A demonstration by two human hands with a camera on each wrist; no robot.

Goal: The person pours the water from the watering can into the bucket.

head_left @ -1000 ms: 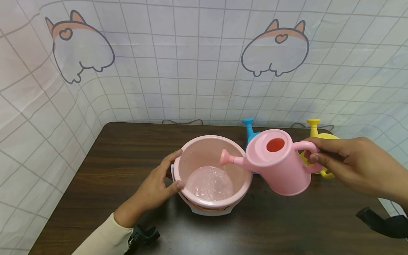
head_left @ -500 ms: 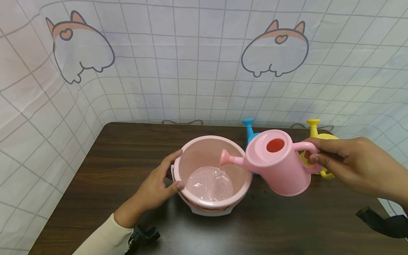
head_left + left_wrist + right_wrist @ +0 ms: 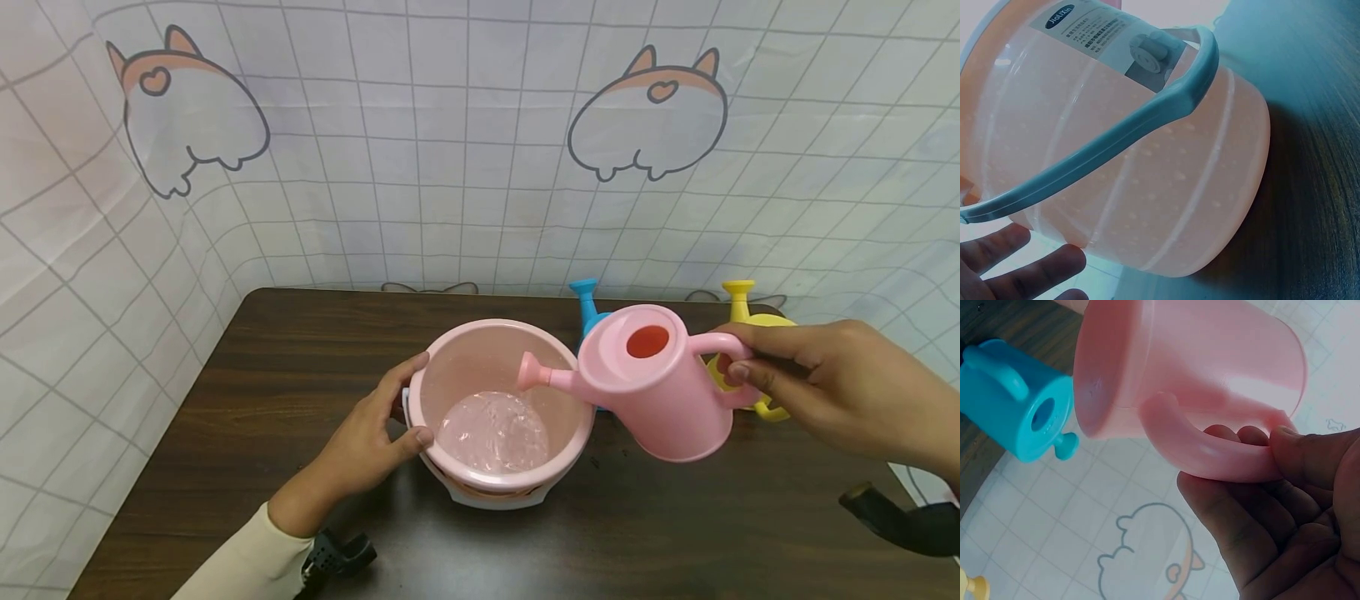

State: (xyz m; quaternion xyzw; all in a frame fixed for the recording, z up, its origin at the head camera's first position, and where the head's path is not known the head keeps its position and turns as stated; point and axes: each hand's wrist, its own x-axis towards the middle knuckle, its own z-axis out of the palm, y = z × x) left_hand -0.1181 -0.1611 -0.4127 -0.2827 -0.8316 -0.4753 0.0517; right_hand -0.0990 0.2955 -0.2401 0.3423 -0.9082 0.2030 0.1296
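A pink watering can (image 3: 660, 392) is hanging tilted above the worktop (image 3: 315, 350), its spout (image 3: 558, 379) pointing toward nine o'clock and reaching over the rim of a pale pink plastic bucket (image 3: 517, 479). The right hand (image 3: 840, 383) is gripping the can's handle (image 3: 716, 343) from three o'clock, thumb and fingers closing around it. Clear water (image 3: 491, 433) is covering the bucket's bottom, its surface catching light in ripples. The left hand (image 3: 367, 442) is bracing the bucket at nine o'clock, fingers spreading loosely, thumb and forefinger touching the rim. In the left wrist view a carrying handle (image 3: 1104, 150) is slanting down across the bucket's wall, below a printed label (image 3: 1110, 44). Behind the pink can, toward eleven o'clock, a blue watering can (image 3: 587, 308) is standing on the worktop, mostly hidden in the head view. Toward one o'clock from the pink can, a yellow watering can (image 3: 738, 308) is showing partly behind the right hand. A cream sleeve (image 3: 251, 554) is covering the left forearm at seven o'clock. Beyond the worktop, a white grid-patterned sheet (image 3: 420, 125) is hanging, with cartoon animal drawings showing at eleven and one o'clock.
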